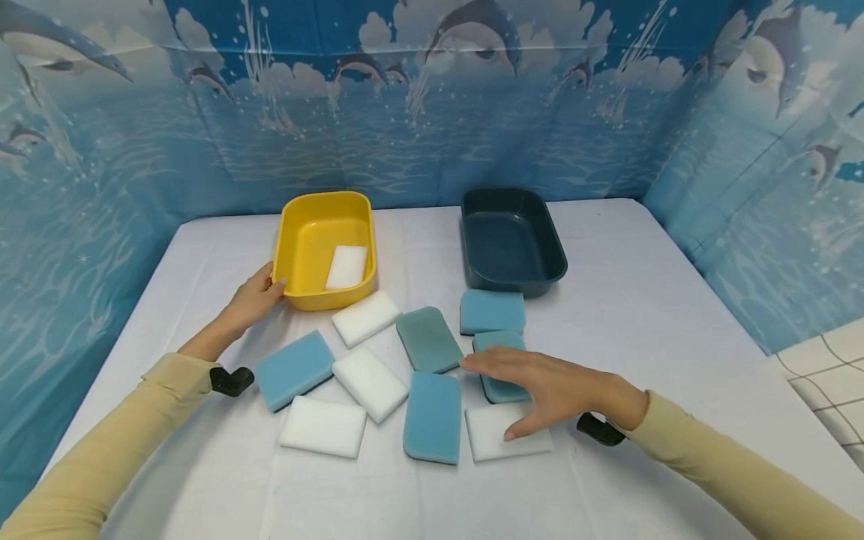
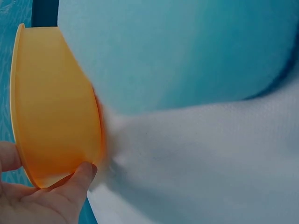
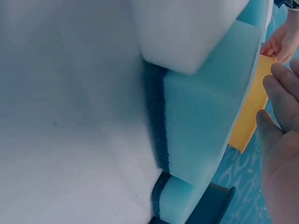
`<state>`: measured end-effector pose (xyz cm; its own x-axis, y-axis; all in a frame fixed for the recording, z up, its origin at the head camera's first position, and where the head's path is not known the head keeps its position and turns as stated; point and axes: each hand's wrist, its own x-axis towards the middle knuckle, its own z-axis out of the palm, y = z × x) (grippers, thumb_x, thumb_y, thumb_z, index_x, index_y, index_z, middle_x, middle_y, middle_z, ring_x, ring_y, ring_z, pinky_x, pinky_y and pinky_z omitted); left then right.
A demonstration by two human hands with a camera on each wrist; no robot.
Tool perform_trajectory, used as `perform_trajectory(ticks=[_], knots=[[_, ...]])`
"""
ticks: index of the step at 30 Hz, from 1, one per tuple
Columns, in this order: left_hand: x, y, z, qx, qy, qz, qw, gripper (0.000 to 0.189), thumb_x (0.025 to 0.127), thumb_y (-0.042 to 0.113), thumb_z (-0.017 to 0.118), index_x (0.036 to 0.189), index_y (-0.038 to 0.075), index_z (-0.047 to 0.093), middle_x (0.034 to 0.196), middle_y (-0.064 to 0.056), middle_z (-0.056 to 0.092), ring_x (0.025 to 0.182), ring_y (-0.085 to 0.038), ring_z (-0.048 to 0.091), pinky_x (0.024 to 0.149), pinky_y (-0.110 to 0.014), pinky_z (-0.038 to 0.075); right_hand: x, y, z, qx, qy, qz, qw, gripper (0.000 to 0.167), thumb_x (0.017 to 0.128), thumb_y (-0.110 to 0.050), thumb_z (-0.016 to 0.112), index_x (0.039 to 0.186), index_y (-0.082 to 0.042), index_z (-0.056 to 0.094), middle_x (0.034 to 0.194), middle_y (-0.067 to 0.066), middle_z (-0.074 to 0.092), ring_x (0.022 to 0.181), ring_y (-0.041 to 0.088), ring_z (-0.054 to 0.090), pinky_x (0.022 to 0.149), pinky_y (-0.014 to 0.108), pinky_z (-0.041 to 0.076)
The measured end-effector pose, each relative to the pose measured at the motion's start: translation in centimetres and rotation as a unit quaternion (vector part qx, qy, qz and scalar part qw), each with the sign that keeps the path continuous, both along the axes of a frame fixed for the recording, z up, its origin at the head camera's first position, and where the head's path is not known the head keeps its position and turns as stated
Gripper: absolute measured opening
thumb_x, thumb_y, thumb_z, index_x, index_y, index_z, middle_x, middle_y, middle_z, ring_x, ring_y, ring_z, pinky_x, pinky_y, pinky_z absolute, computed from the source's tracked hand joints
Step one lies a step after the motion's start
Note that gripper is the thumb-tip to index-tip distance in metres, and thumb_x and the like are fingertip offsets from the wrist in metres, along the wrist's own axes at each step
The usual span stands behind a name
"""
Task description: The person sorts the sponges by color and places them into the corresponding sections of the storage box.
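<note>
My left hand [image 1: 259,297] grips the near left corner of the yellow bin [image 1: 324,301]; the left wrist view shows the thumb on its outer wall and fingers at the rim. One white sponge [image 1: 347,267] lies inside that bin. My right hand [image 1: 550,386] hovers, fingers spread and holding nothing, over a white sponge [image 1: 487,437] and a blue-green sponge [image 1: 499,343], partly covering both. Beside them lies a blue sponge [image 1: 433,418] with a dark scouring layer underneath. In the right wrist view, the right hand [image 3: 282,135] shows empty.
A dark teal bin [image 1: 514,286] stands at the back right, with a blue sponge [image 1: 492,312] right before it. Another blue sponge [image 1: 295,370], a green-faced sponge [image 1: 428,339] and several white sponges [image 1: 370,384] are scattered across the white tablecloth [image 1: 648,300]. A dolphin-print curtain [image 1: 418,150] hangs behind.
</note>
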<state>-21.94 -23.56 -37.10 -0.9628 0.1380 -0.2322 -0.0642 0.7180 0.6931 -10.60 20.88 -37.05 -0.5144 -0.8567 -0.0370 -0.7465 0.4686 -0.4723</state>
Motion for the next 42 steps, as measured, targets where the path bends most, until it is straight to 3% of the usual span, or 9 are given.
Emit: perform_trajectory(ticks=[6, 13, 18, 24, 34, 42], knots=[[0.0, -0.1, 0.0, -0.001, 0.005, -0.004, 1.0000, 0.056, 0.103, 0.030, 0.027, 0.150, 0.004, 0.010, 0.148, -0.025, 0.031, 0.131, -0.039, 0.037, 0.107, -0.053, 0.037, 0.9, 0.3, -0.5, 0.012, 0.041, 0.017, 0.9989, 0.090, 0.075, -0.052, 0.072, 0.147, -0.016, 0.032, 0.149, 0.001, 0.040, 0.136, 0.039, 0.035, 0.105, 0.055, 0.037], [0.0, 0.0, 0.0, -0.006, 0.005, -0.001, 1.0000, 0.056, 0.103, 0.030, 0.027, 0.150, 0.004, 0.009, 0.148, -0.025, 0.031, 0.130, -0.039, 0.037, 0.107, -0.054, 0.036, 1.7, 0.5, -1.2, 0.017, 0.108, 0.048, 0.9928, 0.090, 0.074, -0.058, 0.070, 0.145, -0.014, 0.036, 0.146, 0.001, 0.044, 0.133, 0.033, 0.042, 0.107, 0.050, 0.037], [-0.1, 0.1, 0.0, -0.007, 0.004, -0.002, 1.0000, 0.056, 0.103, 0.029, 0.028, 0.151, 0.005, 0.009, 0.149, -0.024, 0.030, 0.132, -0.039, 0.036, 0.108, -0.054, 0.035, 2.5, 0.2, -1.5, 0.032, 0.098, 0.049, 0.9934, 0.090, 0.075, -0.059, 0.068, 0.146, -0.016, 0.034, 0.148, 0.001, 0.041, 0.134, 0.032, 0.041, 0.104, 0.048, 0.042], [-0.1, 0.0, 0.0, -0.004, 0.005, -0.004, 1.0000, 0.057, 0.103, 0.028, 0.028, 0.151, 0.005, 0.007, 0.150, -0.025, 0.029, 0.134, -0.040, 0.034, 0.108, -0.054, 0.035, 3.2, -0.2, -1.5, 0.034, 0.112, 0.072, 0.9905, 0.086, 0.078, -0.058, 0.066, 0.144, -0.011, 0.036, 0.147, 0.004, 0.043, 0.133, 0.022, 0.044, 0.102, 0.041, 0.046], [0.0, 0.0, -0.1, 0.000, 0.005, 0.000, 1.0000, 0.057, 0.103, 0.028, 0.027, 0.151, 0.004, 0.008, 0.149, -0.025, 0.030, 0.132, -0.039, 0.037, 0.108, -0.053, 0.036, 3.4, -0.7, -2.0, 0.065, 0.159, 0.071, 0.9825, 0.088, 0.075, -0.056, 0.070, 0.142, -0.008, 0.039, 0.144, 0.003, 0.045, 0.133, 0.031, 0.044, 0.105, 0.044, 0.042], [0.1, 0.2, 0.0, -0.001, 0.005, 0.005, 1.0000, 0.057, 0.103, 0.028, 0.027, 0.151, 0.004, 0.007, 0.150, -0.025, 0.029, 0.132, -0.039, 0.036, 0.108, -0.053, 0.035, 3.3, -1.0, -2.1, 0.081, 0.169, 0.061, 0.9804, 0.073, 0.077, -0.041, 0.073, 0.137, -0.009, 0.045, 0.139, 0.001, 0.051, 0.131, 0.027, 0.047, 0.106, 0.043, 0.041]])
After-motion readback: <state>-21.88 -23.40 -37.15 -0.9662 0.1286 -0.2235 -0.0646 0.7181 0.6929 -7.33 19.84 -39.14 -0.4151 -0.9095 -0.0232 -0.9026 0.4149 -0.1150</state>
